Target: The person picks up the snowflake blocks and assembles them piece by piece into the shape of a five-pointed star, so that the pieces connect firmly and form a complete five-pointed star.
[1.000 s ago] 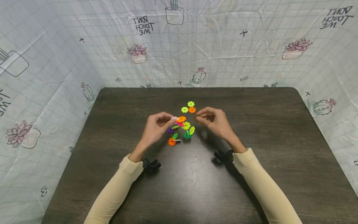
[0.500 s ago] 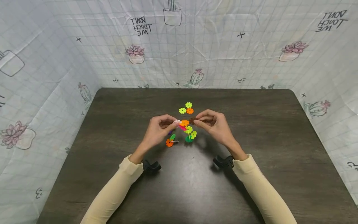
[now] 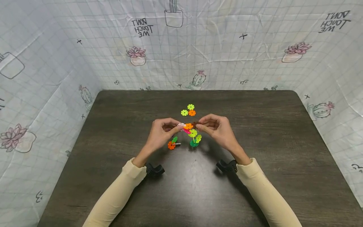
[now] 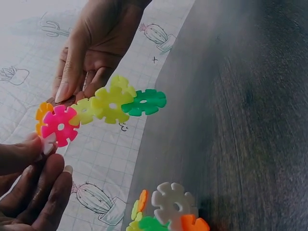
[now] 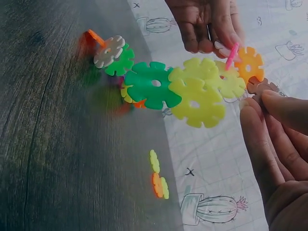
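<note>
My left hand [image 3: 163, 131] pinches a white notched disc [image 4: 48, 143] at one end of a joined set of plastic flower discs. The set includes a pink disc [image 4: 60, 126], an orange disc [image 5: 249, 65], several yellow-green discs [image 4: 113, 105] and a green disc [image 5: 155, 84]. Between thumb and fingers, my right hand [image 3: 218, 127] holds a brown disc [image 5: 263, 90]. Its edge meets the orange disc in the right wrist view; whether the notches are locked cannot be seen. The set is held above the table, its green end hanging toward me.
Behind the hands, two yellow-green discs [image 3: 184, 112] and an orange one [image 3: 192, 113] lie on the dark wooden table [image 3: 122, 110]. Another cluster, with an orange-red disc [image 3: 171, 145], sits near my left hand. Patterned cloth [image 3: 221, 60] surrounds the table's back and sides.
My right hand has brought the brown disc leftward, up against the orange disc. My left hand has shifted slightly right and nearer to me with the joined set.
</note>
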The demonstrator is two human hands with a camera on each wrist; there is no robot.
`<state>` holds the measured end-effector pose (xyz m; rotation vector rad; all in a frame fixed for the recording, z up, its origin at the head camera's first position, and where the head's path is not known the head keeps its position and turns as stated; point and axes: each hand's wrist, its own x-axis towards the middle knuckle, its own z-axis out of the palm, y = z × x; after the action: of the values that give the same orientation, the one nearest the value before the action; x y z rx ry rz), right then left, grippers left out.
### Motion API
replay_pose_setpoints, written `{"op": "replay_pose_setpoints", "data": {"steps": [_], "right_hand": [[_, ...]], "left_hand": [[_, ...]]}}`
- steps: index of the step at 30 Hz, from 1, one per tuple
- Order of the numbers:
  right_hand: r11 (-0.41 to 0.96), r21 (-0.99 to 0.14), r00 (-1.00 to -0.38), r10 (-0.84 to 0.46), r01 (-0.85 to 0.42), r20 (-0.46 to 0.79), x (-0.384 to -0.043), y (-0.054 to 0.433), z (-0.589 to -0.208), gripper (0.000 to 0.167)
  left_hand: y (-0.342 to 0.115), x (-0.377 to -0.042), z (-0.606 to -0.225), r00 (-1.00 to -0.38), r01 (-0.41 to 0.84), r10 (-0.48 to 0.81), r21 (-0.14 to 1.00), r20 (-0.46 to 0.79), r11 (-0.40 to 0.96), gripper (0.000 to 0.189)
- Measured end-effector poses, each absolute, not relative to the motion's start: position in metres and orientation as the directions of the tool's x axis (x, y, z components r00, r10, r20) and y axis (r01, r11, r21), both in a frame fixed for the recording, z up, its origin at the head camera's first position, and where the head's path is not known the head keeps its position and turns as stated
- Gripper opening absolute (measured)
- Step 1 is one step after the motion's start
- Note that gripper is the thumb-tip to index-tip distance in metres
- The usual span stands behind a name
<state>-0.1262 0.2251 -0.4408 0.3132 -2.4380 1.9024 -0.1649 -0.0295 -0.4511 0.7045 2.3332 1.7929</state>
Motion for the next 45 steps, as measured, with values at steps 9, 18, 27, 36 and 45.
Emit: {"op": "replay_pose_setpoints", "data": {"steps": [9,18,27,36,45], "right_hand": [[0.25,-0.948,-0.977,-0.13,-0.2,0.172,-0.121,0.221,-0.44,0.014],[0.274,-0.937,-0.974,-0.121,-0.216,0.19,-0.12,0.214,-0.443,0.013],[0.249,-0.942,-0.972,-0.116,-0.226,0.202,-0.119,0.213,-0.446,0.012],[0.252,-0.94,-0.972,-0.112,-0.229,0.207,-0.121,0.216,-0.445,0.013],[0.246,-0.945,-0.974,-0.122,-0.217,0.191,-0.121,0.217,-0.445,0.015]], "left_hand": [[-0.03,-0.163,-0.451,-0.869,0.384,0.408,0.902,0.28,0.197,0.013],[-0.031,-0.161,-0.454,-0.869,0.406,0.394,0.887,0.3,0.221,0.012],[-0.028,-0.161,-0.454,-0.859,0.44,0.385,0.87,0.337,0.222,0.013],[-0.027,-0.162,-0.453,-0.871,0.391,0.407,0.891,0.277,0.23,0.015],[-0.03,-0.161,-0.453,-0.868,0.389,0.429,0.88,0.25,0.274,0.022]]}}
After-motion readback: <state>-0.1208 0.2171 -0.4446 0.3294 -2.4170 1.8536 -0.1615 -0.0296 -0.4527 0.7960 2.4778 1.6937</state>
